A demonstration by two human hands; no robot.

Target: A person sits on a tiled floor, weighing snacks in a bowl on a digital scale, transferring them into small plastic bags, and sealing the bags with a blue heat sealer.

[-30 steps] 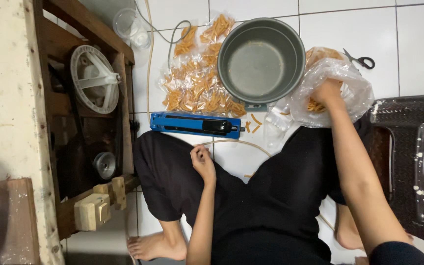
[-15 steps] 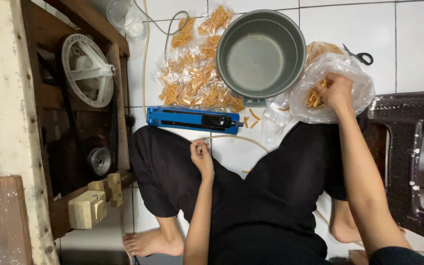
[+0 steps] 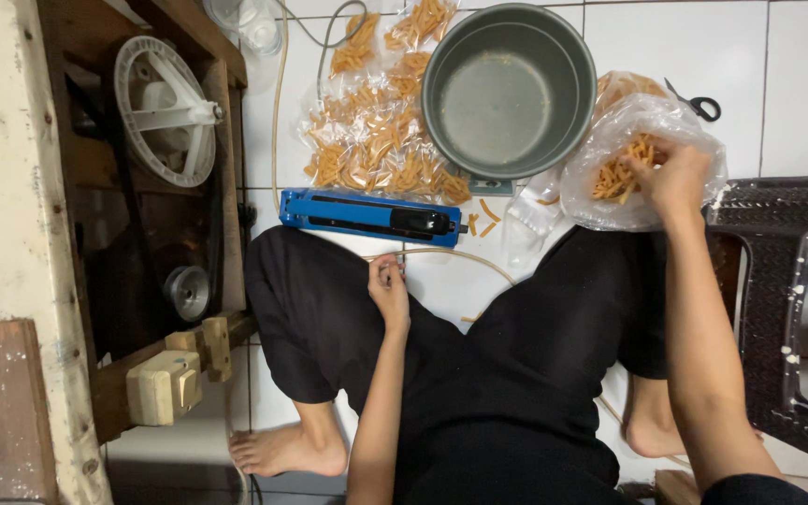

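Note:
My right hand (image 3: 675, 178) reaches into a large clear plastic bag (image 3: 610, 140) of orange snack sticks (image 3: 619, 173) on the white tiled floor. Its fingers curl down among the sticks. My left hand (image 3: 388, 285) rests on my left knee with fingertips pinched together beside a thin cream cable (image 3: 460, 257); I cannot make out anything in it. Just beyond that hand lies a blue bag sealer (image 3: 367, 215). An empty grey metal pot (image 3: 509, 89) stands behind the sealer.
Several sealed clear packets of snack sticks (image 3: 376, 140) lie left of the pot. Scissors (image 3: 699, 103) lie at the far right. A wooden frame with a white wheel (image 3: 163, 112) stands at left, a dark plastic stool (image 3: 787, 299) at right. My legs are crossed.
My right hand has shifted a little to the right, further into the big bag. My left hand has stayed on the knee.

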